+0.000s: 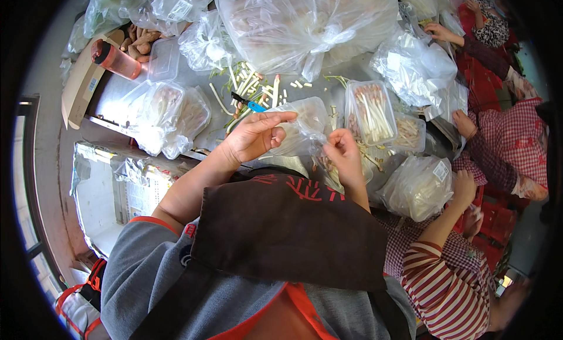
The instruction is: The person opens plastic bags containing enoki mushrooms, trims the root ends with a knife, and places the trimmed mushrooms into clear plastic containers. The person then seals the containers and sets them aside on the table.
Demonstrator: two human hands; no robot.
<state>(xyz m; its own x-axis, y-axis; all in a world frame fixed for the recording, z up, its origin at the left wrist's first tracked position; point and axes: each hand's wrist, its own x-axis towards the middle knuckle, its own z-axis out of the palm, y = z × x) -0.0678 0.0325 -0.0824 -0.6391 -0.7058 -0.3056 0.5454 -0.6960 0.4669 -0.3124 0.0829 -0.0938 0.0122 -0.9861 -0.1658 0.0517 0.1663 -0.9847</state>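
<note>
My left hand (257, 135) is over the table's near edge, index finger stretched out to the right and the other fingers partly bent, with nothing visible in it. To its right, my right hand (343, 153) has its fingers curled beside the crumpled edge of a clear plastic bag (303, 122); whether it pinches the film is hidden. Just beyond my left hand, a blue-and-black tool (256, 107) rests on pale cut vegetable stems (247, 85). A clear plastic box of pinkish-white stems (371, 113) is right of the bag, and a second stem box (409, 133) sits beside it.
A large bagged bundle (308, 27) fills the table's far side. Bagged boxes (165, 115) are at left, near a pink bottle (116, 60) and brown tubers (143, 43). Another bagged pack (418, 186) is at right, where co-workers' hands (464, 124) reach in. A white foam box (99, 195) stands lower left.
</note>
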